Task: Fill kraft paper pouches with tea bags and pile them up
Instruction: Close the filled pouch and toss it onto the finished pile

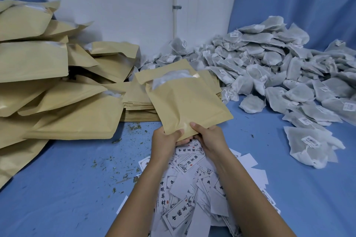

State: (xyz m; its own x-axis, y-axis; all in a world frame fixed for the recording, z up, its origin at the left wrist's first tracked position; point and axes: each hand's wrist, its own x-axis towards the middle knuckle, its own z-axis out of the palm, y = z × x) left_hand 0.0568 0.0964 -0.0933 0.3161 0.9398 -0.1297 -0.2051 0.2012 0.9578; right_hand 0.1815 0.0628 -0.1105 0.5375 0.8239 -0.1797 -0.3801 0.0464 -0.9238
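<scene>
Both hands, the left hand (167,140) and right hand (209,138), pinch the bottom edge of a filled pouch (185,102), likely settling the tea bags before it goes onto the pile (48,82) at left.

Blue table (57,188) bears filled pouches (57,117), tea bags (269,75), printed cards (192,198), crumbs (115,169)

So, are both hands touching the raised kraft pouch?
Touching. Head view: left hand and right hand pinch the kraft pouch at its bottom edge, thumbs on front.
</scene>
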